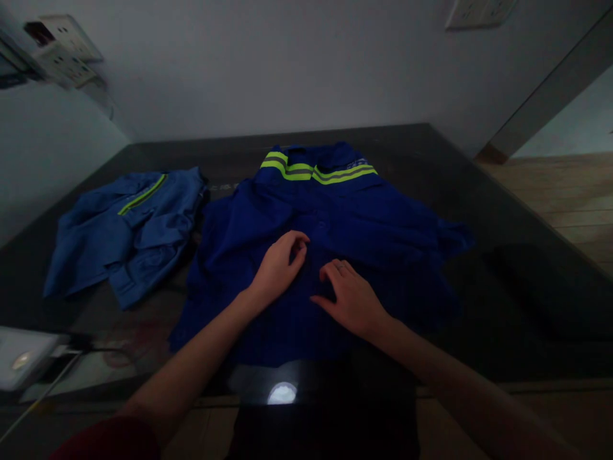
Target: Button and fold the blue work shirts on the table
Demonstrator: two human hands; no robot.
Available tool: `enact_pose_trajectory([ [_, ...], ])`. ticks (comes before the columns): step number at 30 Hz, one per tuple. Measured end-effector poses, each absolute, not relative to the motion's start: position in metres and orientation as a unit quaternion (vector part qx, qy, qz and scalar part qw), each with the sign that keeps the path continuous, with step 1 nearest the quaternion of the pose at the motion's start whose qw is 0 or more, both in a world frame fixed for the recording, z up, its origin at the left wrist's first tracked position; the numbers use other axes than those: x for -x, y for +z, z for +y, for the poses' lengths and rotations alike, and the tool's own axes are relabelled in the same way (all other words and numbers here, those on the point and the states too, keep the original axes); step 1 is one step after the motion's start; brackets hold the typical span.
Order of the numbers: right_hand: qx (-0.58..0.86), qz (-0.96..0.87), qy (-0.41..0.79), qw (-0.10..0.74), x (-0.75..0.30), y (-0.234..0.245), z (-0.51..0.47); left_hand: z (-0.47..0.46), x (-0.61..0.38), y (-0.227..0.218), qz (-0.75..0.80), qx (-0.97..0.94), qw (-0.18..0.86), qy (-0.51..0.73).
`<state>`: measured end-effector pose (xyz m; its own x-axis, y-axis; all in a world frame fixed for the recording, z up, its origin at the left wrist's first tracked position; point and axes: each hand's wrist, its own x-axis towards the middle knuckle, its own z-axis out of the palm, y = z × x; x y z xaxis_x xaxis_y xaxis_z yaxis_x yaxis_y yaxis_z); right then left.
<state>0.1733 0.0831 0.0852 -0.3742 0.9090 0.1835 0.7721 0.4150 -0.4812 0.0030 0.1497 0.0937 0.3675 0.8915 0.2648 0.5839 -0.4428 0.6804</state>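
Note:
A dark blue work jacket (383,217) lies spread out in front of me, its collar end away from me and yellow-grey reflective bands across its upper part. Over the middle of its front, my left hand (281,262) is curled with thumb and forefinger tips close together; whether fabric is between them cannot be made out. To the right and slightly nearer to me, my right hand (353,295) hovers at or just above the cloth, fingers bent and thumb apart, with nothing visible in it. A ring shows on one finger. The lower jacket is dim.
A lighter blue garment (96,236) with a yellow-green stripe lies left on the dark glossy table (397,137). A white device (23,358) with cables sits at the near left. A dark flat object (541,287) lies at right. Wall sockets (71,38) are behind.

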Motion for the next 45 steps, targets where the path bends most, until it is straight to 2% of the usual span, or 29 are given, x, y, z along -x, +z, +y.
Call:
enact_pose_trajectory([
  [9, 0.596, -0.749, 0.217, 0.191, -0.180, 0.079, 0.094, 0.116, -0.004, 0.070, 0.497, -0.771, 0.296, 0.265],
  [16, 0.589, -0.760, 0.188, 0.197, -0.179, 0.074, 0.095, 0.117, -0.004, 0.068, 0.468, -0.840, 0.209, 0.177],
  [19, 0.579, -0.760, 0.215, 0.201, -0.184, 0.073, 0.096, 0.117, -0.005, 0.067, 0.470, -0.845, 0.197, 0.162],
  [32, 0.548, -0.655, 0.413, 0.315, -0.205, 0.080, 0.108, 0.117, -0.009, 0.068, 0.468, -0.855, 0.182, 0.131],
  [45, 0.560, -0.668, 0.370, 0.323, -0.201, 0.085, 0.104, 0.116, -0.012, 0.074, 0.474, -0.861, 0.163, 0.089],
])
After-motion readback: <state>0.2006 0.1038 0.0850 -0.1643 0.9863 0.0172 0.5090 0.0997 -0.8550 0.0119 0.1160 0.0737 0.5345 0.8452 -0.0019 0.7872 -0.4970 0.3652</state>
